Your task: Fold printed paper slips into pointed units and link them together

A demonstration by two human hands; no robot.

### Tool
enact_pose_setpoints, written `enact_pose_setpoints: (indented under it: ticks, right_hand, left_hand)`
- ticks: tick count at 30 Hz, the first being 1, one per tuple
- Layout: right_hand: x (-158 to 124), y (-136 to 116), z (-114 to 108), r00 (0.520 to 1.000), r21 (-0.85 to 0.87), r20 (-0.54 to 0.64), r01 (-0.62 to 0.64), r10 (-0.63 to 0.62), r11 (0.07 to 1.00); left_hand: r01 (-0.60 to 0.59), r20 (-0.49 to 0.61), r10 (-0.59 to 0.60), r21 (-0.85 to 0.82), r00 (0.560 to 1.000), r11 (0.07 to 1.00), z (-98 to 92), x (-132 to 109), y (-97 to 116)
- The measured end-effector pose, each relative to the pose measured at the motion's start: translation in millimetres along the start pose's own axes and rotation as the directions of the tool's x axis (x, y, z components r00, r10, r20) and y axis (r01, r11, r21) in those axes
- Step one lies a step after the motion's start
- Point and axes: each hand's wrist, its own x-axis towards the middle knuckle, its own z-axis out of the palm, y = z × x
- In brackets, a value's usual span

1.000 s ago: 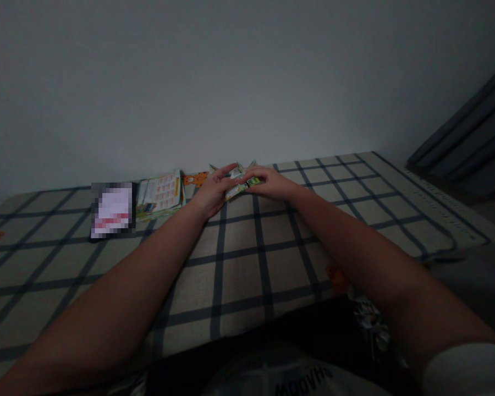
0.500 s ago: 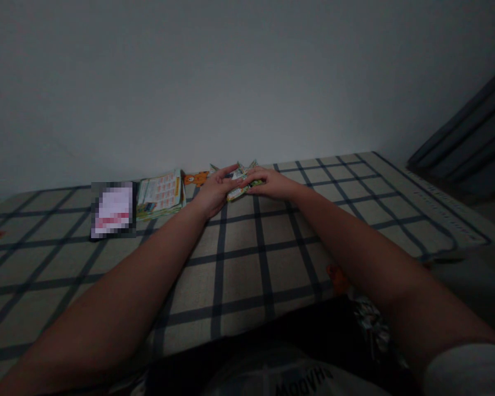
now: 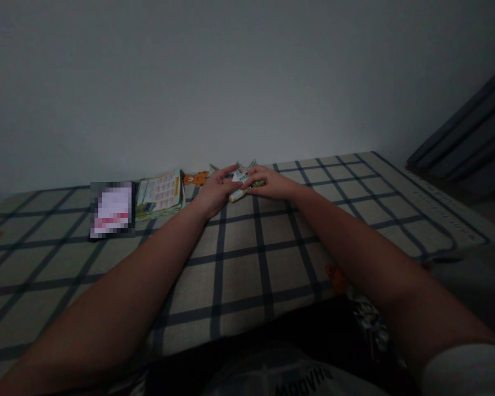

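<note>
Near the wall, a folded piece of printed paper [image 3: 239, 177] in white, green and yellow rests on the checked cloth, pointed corners standing up at its far side. My left hand [image 3: 215, 190] holds its left side, index finger stretched along it and thumb over the near part. From the right, my right hand [image 3: 271, 182] pinches the paper between thumb and curled fingers. Both hands are close together, and their fingers hide part of the folds.
A stack of printed sheets [image 3: 160, 192] lies left of my hands. Beside it is a dark-edged device with a blurred screen [image 3: 113, 209]. The checked cloth [image 3: 241, 286] has printed orange bears [image 3: 196, 179]. A pale wall [image 3: 247, 82] rises behind; a dark curtain [image 3: 470, 132] hangs at right.
My fingers have shifted slightly on the paper; my left thumb has drawn back a little and more of the white printed face shows between the hands.
</note>
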Motion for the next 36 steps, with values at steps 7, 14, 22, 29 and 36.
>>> enact_pose_setpoints:
  ticks: [7,14,22,29,36]
  right_hand:
    - [2.8,0.3,-1.3,0.996,0.087,-0.083,-0.031,0.038,0.996]
    - [0.5,-4.0,-5.2,0.998,0.1,-0.047,-0.035,0.039,0.994]
    - [0.4,-8.3,-3.1,0.997,0.078,-0.066,-0.023,0.028,0.997]
    - [-0.1,-10.2,-1.7,0.988,0.136,-0.091,-0.113,0.126,0.984]
    - [1.3,-10.7,-1.2,0.991,0.104,-0.094,-0.085,0.095,0.991]
  left_hand:
    - [-0.015,-0.018,0.014,-0.029,1.0,0.999,-1.2,2.9,-2.5]
    - [0.001,-0.002,-0.001,-0.045,1.0,0.999,-1.7,2.6,-2.3]
    - [-0.034,0.027,0.033,0.032,0.999,0.999,-2.0,0.7,-4.1]
    - [0.02,0.055,-0.02,0.012,0.998,1.0,2.7,-3.8,1.5]
    - [0.037,0.047,-0.038,0.025,0.998,0.999,3.1,-4.4,1.6]
